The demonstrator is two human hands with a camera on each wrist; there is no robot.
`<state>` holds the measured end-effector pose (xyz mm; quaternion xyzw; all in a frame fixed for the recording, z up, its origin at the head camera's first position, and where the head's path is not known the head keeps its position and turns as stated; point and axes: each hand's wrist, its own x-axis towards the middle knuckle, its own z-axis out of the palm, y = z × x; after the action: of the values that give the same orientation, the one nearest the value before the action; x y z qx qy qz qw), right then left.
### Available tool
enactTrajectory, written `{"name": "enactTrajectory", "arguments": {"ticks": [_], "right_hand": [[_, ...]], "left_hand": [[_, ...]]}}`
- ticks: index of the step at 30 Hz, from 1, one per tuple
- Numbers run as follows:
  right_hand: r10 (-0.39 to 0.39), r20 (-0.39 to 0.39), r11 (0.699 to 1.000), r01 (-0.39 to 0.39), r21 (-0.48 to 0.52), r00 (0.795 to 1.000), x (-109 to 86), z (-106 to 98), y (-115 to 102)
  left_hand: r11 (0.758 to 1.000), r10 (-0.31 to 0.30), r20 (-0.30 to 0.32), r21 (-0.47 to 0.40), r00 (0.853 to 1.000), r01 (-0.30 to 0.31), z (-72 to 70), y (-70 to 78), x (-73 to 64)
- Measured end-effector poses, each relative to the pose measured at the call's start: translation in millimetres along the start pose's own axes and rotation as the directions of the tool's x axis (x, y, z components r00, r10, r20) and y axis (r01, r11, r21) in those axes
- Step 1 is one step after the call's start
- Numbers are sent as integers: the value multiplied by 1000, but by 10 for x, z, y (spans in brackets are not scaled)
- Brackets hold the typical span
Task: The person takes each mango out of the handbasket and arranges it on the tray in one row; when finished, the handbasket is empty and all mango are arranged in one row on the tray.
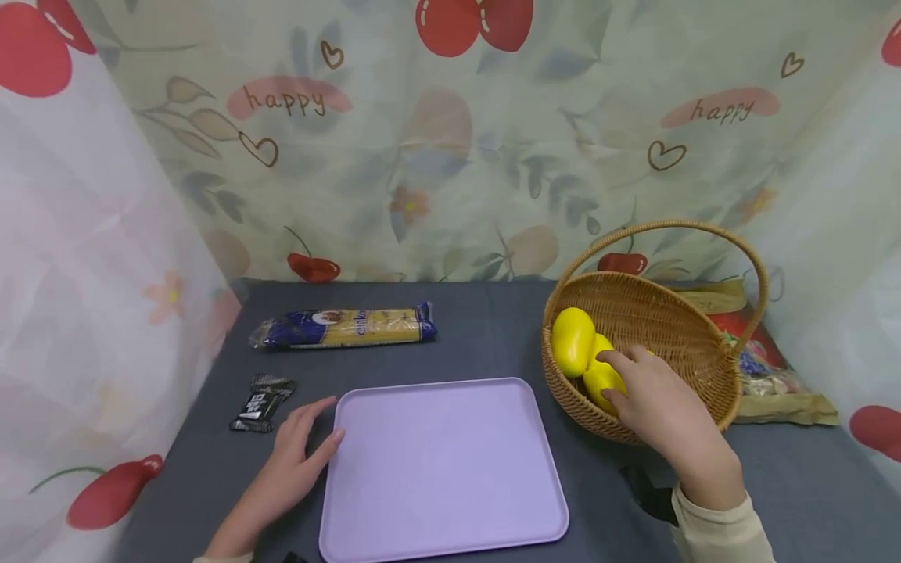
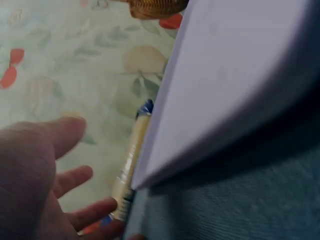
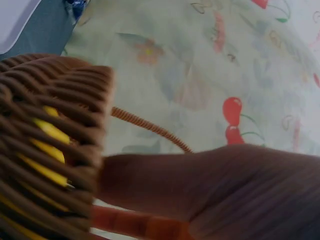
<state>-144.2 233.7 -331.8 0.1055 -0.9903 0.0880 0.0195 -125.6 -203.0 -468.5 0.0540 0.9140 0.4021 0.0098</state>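
My right hand (image 1: 662,399) reaches into a wicker basket (image 1: 658,313) with a tall handle. Its thumb and fingers grip a smooth yellow mango (image 1: 600,379) from either side; the palm side is hidden. Another mango (image 1: 573,342) leans against it at the basket's left wall. In the right wrist view, yellow fruit (image 3: 52,131) shows behind the woven rim. At the left edge of a lilac tray (image 1: 443,469), my left hand (image 1: 292,453) has its fingers spread and relaxed, with the thumb tip right at the rim.
A pack of spaghetti (image 1: 352,327) lies behind the tray. Left of the tray is a small black wrapped packet (image 1: 260,403). A brown paper-edged package (image 1: 788,403) sits partly behind the basket. Printed curtains (image 1: 450,156) enclose the dark table.
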Motion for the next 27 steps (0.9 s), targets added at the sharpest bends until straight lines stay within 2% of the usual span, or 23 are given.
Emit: {"name": "enactTrajectory", "arguments": {"ticks": [2, 4, 7, 10, 12, 19, 27], "right_hand": [[4, 18, 1000, -4, 9, 1000, 21, 23, 23], [10, 32, 1000, -10, 11, 999, 38, 41, 34], [28, 49, 1000, -28, 3, 998, 55, 58, 43], [43, 60, 999, -42, -6, 997, 66, 65, 54], [48, 68, 999, -47, -7, 997, 68, 67, 68], [51, 93, 999, -52, 7, 994, 72, 65, 135], [31, 133, 999, -35, 27, 991, 83, 79, 172]], "left_hand": [[1000, -29, -3, -10, 1000, 29, 19, -59, 10], [1000, -30, -10, -9, 999, 30, 45, -99, 11], [1000, 29, -40, 3, 999, -29, 116, -168, 1], [995, 102, -72, 20, 992, -101, 179, -221, -7], [991, 130, -79, 34, 988, -128, 204, -244, -9], [980, 146, -28, 138, 989, -141, 227, -284, -22], [959, 163, -48, 243, 985, -147, 225, -227, -25]]}}
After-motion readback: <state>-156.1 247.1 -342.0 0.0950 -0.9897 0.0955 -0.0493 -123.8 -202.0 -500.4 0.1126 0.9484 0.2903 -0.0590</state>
